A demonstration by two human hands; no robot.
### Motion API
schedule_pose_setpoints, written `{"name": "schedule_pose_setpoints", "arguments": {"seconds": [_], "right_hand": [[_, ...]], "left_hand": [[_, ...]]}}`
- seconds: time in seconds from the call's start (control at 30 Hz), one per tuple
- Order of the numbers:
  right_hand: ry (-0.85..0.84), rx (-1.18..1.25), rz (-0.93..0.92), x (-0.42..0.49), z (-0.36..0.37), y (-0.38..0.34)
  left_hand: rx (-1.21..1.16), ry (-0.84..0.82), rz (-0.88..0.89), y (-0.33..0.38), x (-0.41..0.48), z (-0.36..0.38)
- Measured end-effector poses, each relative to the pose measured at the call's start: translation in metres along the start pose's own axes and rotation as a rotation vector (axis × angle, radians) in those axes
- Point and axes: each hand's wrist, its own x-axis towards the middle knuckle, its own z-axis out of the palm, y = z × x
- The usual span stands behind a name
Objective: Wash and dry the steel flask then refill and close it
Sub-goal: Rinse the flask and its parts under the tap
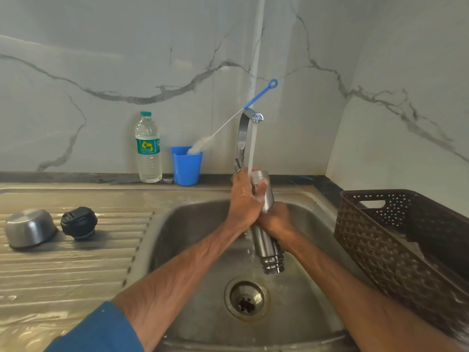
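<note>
Lowest in the frame, my two forearms reach over the sink (182, 240). The steel flask (266, 240) is in the centre of the frame, mouth down so the water drains out. My left hand (245, 199) closes around its upper body under the tap stream (252, 146); my right hand (275, 219) clasps the middle. The steel cup (30, 228) and black stopper (79, 223) wait on the drainboard at left. The brown basket (396, 240) crowds the right side.

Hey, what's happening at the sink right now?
A person is rinsing the steel flask under the running tap, over the sink. The flask is held mouth down, the left hand near its base and the right hand around its middle. Its steel cup and black stopper sit on the drainboard.
</note>
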Motion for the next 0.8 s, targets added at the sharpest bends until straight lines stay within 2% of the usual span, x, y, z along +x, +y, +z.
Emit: {"name": "schedule_pose_setpoints", "arguments": {"seconds": [0.1,0.2,0.3,0.4,0.53,0.67,0.8], "right_hand": [[0.026,-0.141,-0.065,-0.007,0.007,-0.008],[-0.052,-0.111,-0.12,-0.012,0.009,-0.014],[-0.203,-0.017,-0.152,-0.017,0.0,-0.019],[-0.291,0.142,-0.085,-0.021,-0.008,-0.023],[-0.36,0.404,-0.01,-0.016,-0.013,-0.028],[-0.345,0.59,0.05,-0.012,-0.01,-0.034],[-0.149,0.349,-0.084,-0.004,0.001,-0.033]], "left_hand": [[-0.089,0.016,-0.168,-0.006,0.003,-0.006],[-0.157,-0.034,-0.216,-0.002,0.01,-0.019],[-0.211,-0.023,-0.29,0.006,0.016,-0.027],[-0.308,-0.013,-0.489,0.011,0.018,-0.025],[-0.565,-0.077,-0.727,0.02,0.011,-0.03],[-0.671,-0.123,-0.778,0.032,-0.002,-0.023],[-0.672,-0.102,-0.774,0.027,-0.008,-0.024]]}}
